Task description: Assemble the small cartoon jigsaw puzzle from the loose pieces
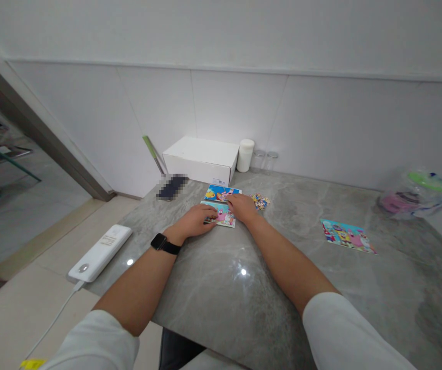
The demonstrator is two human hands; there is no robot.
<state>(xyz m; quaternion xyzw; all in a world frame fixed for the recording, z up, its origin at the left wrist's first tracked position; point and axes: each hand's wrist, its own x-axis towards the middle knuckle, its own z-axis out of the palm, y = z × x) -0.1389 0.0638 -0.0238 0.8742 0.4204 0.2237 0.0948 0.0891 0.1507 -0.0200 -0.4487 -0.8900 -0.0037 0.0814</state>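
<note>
My left hand (196, 221) lies on the left part of a small cartoon puzzle card (225, 215) on the grey marble table (267, 267), fingers curled and pinching at its edge. My right hand (241, 205) rests on the card's upper right corner, fingers bent down onto it. A second cartoon card (218, 192) lies just behind, partly under my right fingertips. A small heap of loose puzzle pieces (260, 201) sits to the right of my right hand. A black watch (164, 243) is on my left wrist.
A third cartoon card (347, 236) lies to the right. A white box (201, 159), a white jar (245, 155) and two clear jars (265, 160) stand by the wall. A phone (171, 186), a white power bank (100, 252) at the left edge, a plastic bag (421, 198) far right.
</note>
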